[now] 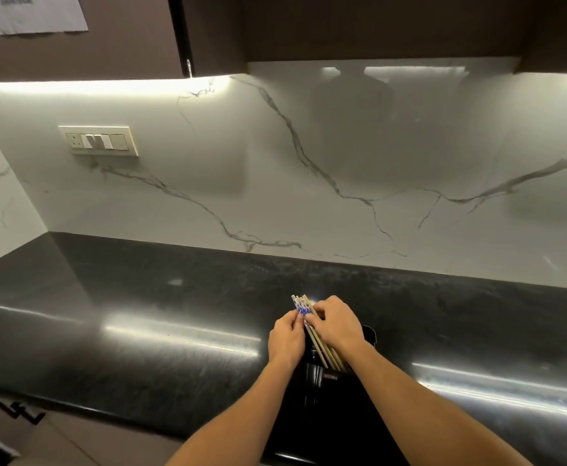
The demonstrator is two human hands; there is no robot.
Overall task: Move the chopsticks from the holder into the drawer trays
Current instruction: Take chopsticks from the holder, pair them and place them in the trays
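A bundle of several wooden chopsticks with blue-and-white patterned tops stands tilted in a glossy black holder on the dark countertop. My left hand grips the bundle from the left near the patterned tops. From the right, my right hand closes over the same chopsticks. Their lower ends are hidden inside the holder. No drawer or tray is in view.
A white marble backsplash rises behind the counter, with a switch plate at the left. Dark wall cabinets hang overhead. A cabinet handle shows below the counter's front edge at lower left.
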